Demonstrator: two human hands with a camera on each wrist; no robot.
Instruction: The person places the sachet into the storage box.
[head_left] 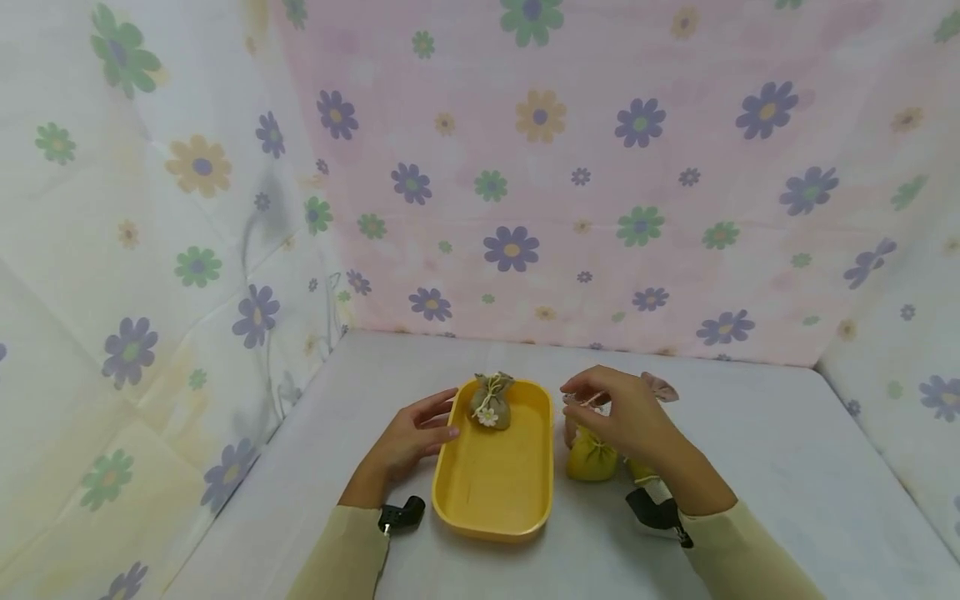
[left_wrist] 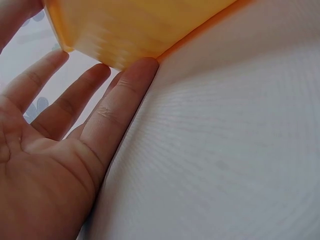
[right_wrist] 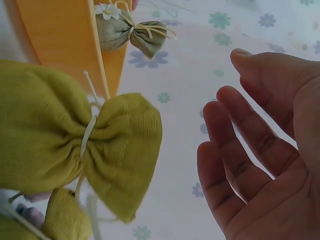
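A yellow tray lies on the table, with a small grey-green drawstring pouch with a white flower at its far end. My left hand touches the tray's left side, thumb at the rim and straight fingers against the outer wall. To the tray's right, my right hand hovers above a mustard-yellow pouch, fingers apart and bent slightly. Nothing lies between those fingers in the right wrist view. A second yellow pouch is partly hidden below the nearer yellow pouch.
A pinkish pouch top shows behind my right hand; its lower part is hidden. White cloth covers the table. Flower-printed curtains stand at the back and both sides.
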